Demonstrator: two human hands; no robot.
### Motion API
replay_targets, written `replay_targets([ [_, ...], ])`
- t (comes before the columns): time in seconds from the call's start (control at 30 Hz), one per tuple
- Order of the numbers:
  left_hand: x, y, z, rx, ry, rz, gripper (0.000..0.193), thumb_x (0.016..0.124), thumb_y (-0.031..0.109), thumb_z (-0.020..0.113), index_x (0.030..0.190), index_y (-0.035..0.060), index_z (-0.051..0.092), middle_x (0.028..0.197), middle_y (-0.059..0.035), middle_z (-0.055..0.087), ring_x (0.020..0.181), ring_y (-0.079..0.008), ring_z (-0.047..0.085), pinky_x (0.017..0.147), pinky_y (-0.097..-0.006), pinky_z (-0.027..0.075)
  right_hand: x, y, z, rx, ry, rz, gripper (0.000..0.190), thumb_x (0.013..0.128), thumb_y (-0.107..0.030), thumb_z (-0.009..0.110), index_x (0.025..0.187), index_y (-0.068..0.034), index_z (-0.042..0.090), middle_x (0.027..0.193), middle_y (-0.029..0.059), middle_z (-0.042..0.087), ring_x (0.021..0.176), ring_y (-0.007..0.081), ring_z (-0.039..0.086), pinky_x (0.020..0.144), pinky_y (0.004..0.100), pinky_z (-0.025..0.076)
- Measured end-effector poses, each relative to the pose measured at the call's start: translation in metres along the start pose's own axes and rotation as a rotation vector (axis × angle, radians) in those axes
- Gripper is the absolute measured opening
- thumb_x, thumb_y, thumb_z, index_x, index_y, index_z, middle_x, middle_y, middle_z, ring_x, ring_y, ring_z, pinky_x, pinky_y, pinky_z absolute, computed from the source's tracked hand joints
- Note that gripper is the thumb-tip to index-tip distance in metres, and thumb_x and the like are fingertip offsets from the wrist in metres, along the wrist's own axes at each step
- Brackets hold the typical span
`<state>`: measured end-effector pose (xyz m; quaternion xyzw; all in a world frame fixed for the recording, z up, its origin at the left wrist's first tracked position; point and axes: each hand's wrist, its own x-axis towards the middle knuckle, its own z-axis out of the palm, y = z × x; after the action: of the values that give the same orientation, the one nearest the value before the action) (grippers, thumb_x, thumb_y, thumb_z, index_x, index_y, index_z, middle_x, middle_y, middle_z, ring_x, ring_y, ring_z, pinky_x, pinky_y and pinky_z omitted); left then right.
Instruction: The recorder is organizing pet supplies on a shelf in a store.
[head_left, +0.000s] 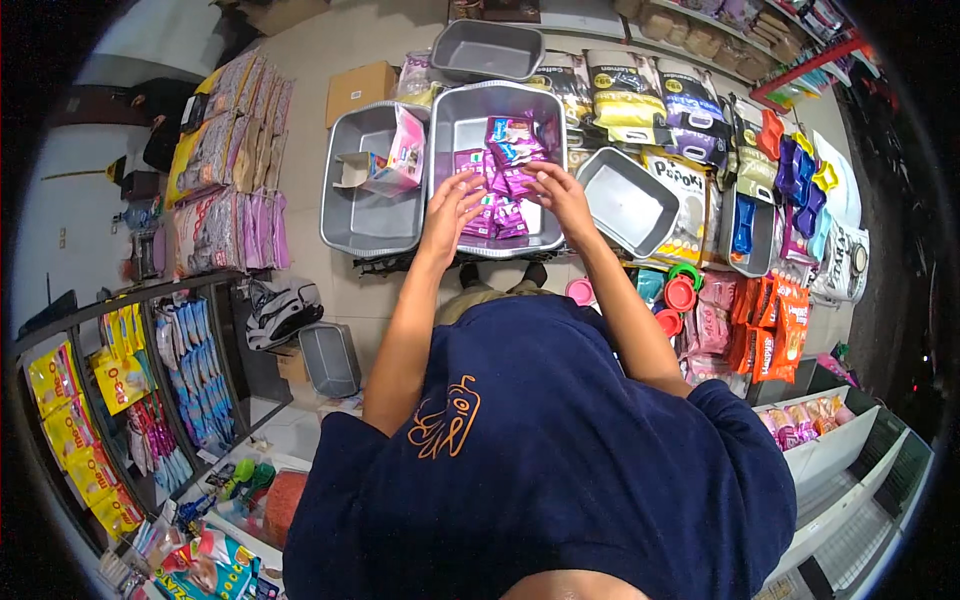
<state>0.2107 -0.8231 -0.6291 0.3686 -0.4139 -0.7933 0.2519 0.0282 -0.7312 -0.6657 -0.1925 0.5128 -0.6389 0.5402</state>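
Observation:
Several purple sachets (495, 180) lie loose in a grey plastic tray (555, 225) in front of me, some showing a blue and white face. Over the tray's left part is my left hand (456, 206), fingers spread near the sachets. At the right side of the tray, my right hand (556, 196) is held with its fingers apart, close to the sachets; neither hand shows anything gripped. Beside it on the left, another grey tray (360, 225) holds an opened pink cardboard box (401, 165) lying with its flaps out.
Another grey tray (487, 49) sits behind, and a smaller one (630, 199) leans at the right by bagged cat litter (626, 90). A cardboard box (360, 90) stands behind the left tray. Orange packets (776, 330) and plastic scoop-like items (806, 180) are further right; stacked bags (217, 165) stand left.

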Motion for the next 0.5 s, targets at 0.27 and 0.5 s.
replay_targets([
  [0.27, -0.012, -0.014, -0.022, 0.052, 0.019, -0.067, 0.038, 0.092, 0.027, 0.044, 0.123, 0.0043, 0.042, 0.121, -0.0148, 0.051, 0.112, -0.0258, 0.049, 0.092, -0.0355, 0.039, 0.046, 0.134, -0.034, -0.788, -0.011, 0.007, 0.029, 0.079, -0.021, 0.061, 0.105, -0.009, 0.061, 0.096, 0.0109, 0.064, 0.091, 0.0213, 0.059, 0.080, 0.0318, 0.045],
  [0.5, -0.022, -0.028, -0.031, 0.034, 0.026, -0.134, 0.035, 0.093, 0.023, 0.043, 0.123, 0.0050, 0.042, 0.121, -0.0134, 0.052, 0.111, -0.0230, 0.051, 0.090, -0.0327, 0.041, 0.059, 0.190, -0.038, -1.247, -0.127, 0.300, 0.064, 0.067, -0.022, 0.071, 0.125, -0.024, 0.046, 0.124, 0.0223, 0.038, 0.108, 0.0388, 0.048, 0.093, 0.0388, 0.043],
])
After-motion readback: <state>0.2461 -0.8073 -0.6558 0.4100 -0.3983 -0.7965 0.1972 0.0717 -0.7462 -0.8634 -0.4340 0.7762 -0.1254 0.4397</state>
